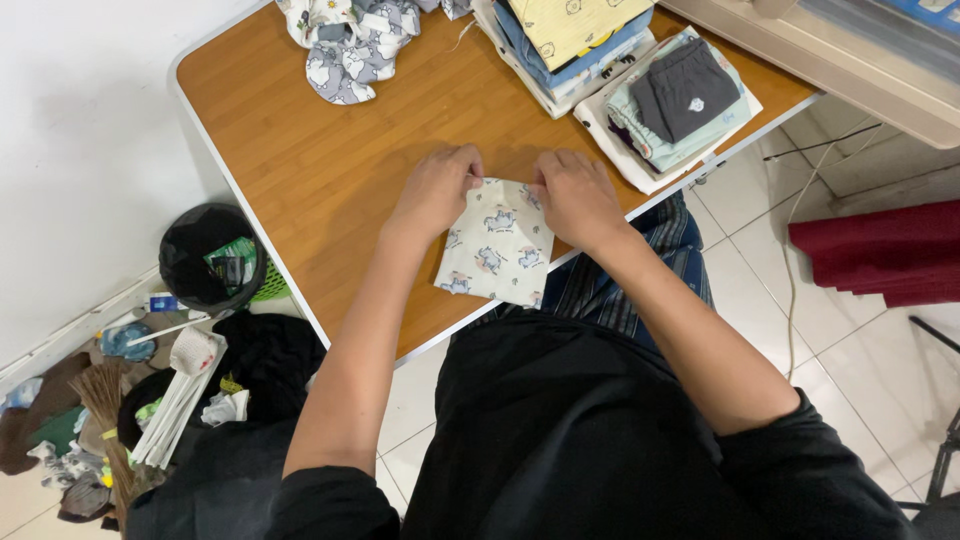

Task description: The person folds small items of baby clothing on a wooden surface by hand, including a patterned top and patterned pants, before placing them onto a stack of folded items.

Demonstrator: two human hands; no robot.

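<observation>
A small cream garment (497,248) printed with little grey animals lies folded near the front edge of the wooden table (300,150). My left hand (437,190) pinches its top left corner. My right hand (577,197) pinches its top right corner. Both hands rest on the cloth's upper edge, close together, fingers curled onto the fabric.
Two stacks of folded clothes stand at the back right: one topped in yellow (572,30), one topped by a dark grey piece (683,92). A crumpled patterned pile (352,40) lies at the back. Left of the table a black bin (207,257) and floor clutter (150,400). A red cloth (885,250) lies at right.
</observation>
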